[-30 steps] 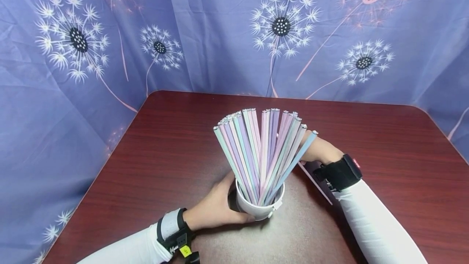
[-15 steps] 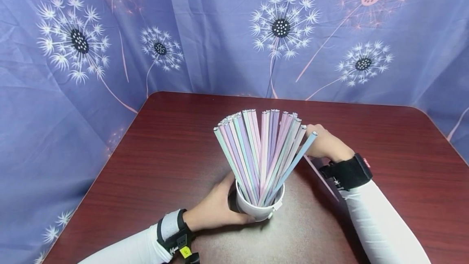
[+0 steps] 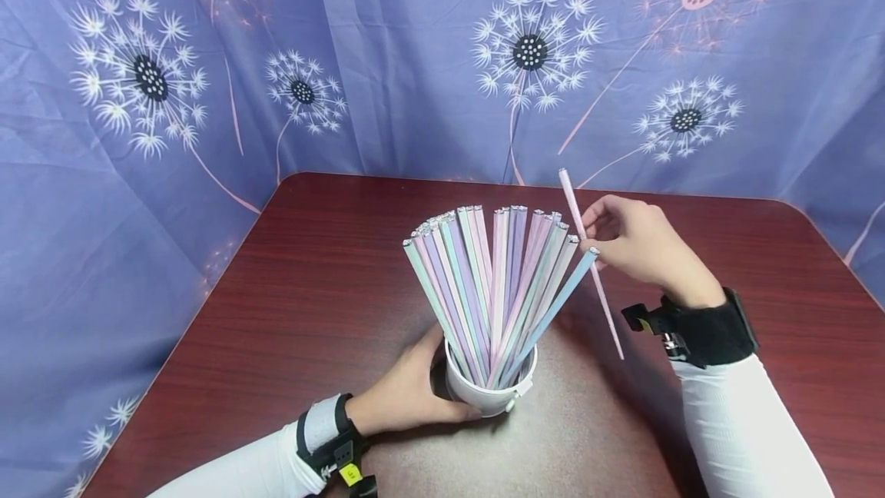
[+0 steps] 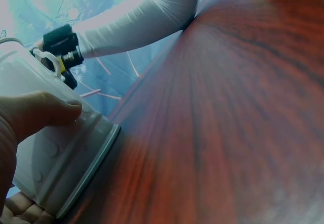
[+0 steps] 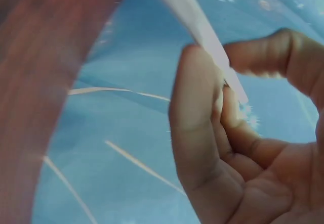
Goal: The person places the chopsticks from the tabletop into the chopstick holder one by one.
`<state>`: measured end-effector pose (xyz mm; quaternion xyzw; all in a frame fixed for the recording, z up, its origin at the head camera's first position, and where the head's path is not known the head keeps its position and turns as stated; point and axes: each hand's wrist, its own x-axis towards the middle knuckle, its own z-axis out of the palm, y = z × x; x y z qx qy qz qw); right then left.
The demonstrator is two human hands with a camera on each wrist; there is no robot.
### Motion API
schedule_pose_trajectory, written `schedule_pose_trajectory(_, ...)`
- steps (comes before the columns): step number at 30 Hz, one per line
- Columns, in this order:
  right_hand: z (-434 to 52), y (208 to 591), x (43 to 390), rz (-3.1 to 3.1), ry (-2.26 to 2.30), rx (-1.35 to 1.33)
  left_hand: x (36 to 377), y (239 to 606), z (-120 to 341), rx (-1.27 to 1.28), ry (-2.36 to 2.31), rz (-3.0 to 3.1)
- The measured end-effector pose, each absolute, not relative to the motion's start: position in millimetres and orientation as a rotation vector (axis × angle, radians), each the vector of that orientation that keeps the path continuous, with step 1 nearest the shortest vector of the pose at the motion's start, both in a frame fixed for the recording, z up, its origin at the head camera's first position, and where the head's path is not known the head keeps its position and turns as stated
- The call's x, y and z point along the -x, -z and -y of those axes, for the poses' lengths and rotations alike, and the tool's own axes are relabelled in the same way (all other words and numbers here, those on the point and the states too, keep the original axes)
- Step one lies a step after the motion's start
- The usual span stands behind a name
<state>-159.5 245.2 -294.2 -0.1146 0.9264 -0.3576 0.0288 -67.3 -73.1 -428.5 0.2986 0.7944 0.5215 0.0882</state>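
Left hand: nearest to us, our left hand (image 3: 408, 394) wraps its fingers (image 4: 48, 110) round the wall of the white cup (image 3: 489, 394) and steadies it on the worktop (image 3: 318, 290); the thumb presses the cup's side in the left wrist view.

White cup: upright near the front middle of the worktop, packed with a fan of pastel sticks (image 3: 494, 283) in mint, lilac, pink and blue, tips splayed outward.

Right hand: just beyond and to the right of the cup, our right hand (image 3: 639, 244) is raised off the worktop, thumb and fingers (image 5: 202, 118) pinching a single pink stick (image 3: 591, 267) about mid-length.

Pink stick: in the air, tilted, lower end above the worktop, upper end level with the tips of the fan, just beside the outermost blue stick; apart from the cup.

Progress: we judge one stick is lifted and not yet in the cup; the many already standing suggest the work is far along. We see no loose sticks lying on the worktop.

Writing: none legible; a small yellow tag on the left wrist strap (image 3: 325, 429) is too small to read.

Far side: blue curtain (image 3: 387, 60) printed with dandelions behind the worktop.
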Motion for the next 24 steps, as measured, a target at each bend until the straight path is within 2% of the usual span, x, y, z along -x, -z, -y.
schedule_pose_trajectory(7, -249.7, 263.5, 132.1, -2.836, 1.464, 0.376, 67.5, 428.8, 72.7, -0.885, -1.544, -2.373)
schedule_pose_trajectory(15, -248.5, 237.0, 98.5, -2.045, 2.436, 0.767, 67.5, 428.8, 73.6, -0.888, -1.568, -2.351)
schedule_pose_trajectory(19, -237.3, 232.1, 83.7, -1.925, 2.598, 0.868, 67.2, 429.5, 74.1, -0.882, -1.558, -2.356)
schedule_pose_trajectory(24, -219.6, 230.7, 69.2, -2.009, 2.517, 1.021, 67.4, 429.7, 73.3, -0.880, -1.532, -2.394)
